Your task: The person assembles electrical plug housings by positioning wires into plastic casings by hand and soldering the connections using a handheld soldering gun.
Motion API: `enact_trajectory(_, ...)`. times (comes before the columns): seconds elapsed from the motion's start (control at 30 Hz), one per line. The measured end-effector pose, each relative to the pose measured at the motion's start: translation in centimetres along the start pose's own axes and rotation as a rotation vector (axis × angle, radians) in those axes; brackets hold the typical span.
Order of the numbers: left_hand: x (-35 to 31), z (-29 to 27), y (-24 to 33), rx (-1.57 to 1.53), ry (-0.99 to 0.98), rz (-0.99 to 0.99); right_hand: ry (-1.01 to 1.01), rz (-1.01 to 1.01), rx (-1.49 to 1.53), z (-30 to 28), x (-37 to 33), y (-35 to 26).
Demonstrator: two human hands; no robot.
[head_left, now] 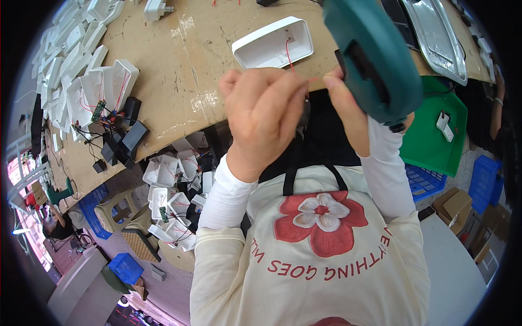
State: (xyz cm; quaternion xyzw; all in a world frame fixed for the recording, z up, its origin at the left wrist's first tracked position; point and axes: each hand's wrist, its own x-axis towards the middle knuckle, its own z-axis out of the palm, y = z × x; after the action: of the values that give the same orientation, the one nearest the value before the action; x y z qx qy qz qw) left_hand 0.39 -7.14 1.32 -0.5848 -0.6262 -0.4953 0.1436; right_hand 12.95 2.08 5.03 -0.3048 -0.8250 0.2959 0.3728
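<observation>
My left hand (263, 117) is raised close to the camera, its fingers closed around a thin red wire (289, 58) and a small dark part that is mostly hidden behind them. The wire runs up into an open white plastic casing (272, 43) lying on the brown worktable (185, 70). My right hand (348, 111) is next to the left, fingertips almost touching it, and grips a teal power screwdriver (375, 60) that fills the upper right. Its tip is hidden.
Several white casings (70, 54) are stacked at the table's left end, with black adapters and wired boards (117, 130) beside them. More casings fill a bin (174, 201) below the edge. A green tray (435, 136), a metal tray (437, 38) and blue crates (484, 182) are on the right.
</observation>
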Motion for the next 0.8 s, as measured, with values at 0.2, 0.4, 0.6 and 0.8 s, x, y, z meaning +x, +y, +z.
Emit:
enact_trajectory(0.2,0.7,-0.3,-0.8,0.336,0.043,-0.035,-0.085,0.077,0.257,-3.5,-0.6,0.3)
enact_trajectory(0.4,1.8,1.3,-2.0,0.416,0.039,-0.029,-0.05,0.375,0.439,-6.3,-3.4,0.0)
enact_trajectory(0.6,2.2,2.1,-3.1,0.465,0.013,-0.028,-0.277,0.526,0.417,-9.6,-6.4,1.5)
enact_trajectory(0.8,2.6,2.8,-3.2,0.468,0.029,-0.013,-0.339,0.581,0.445,-9.3,-7.6,2.8)
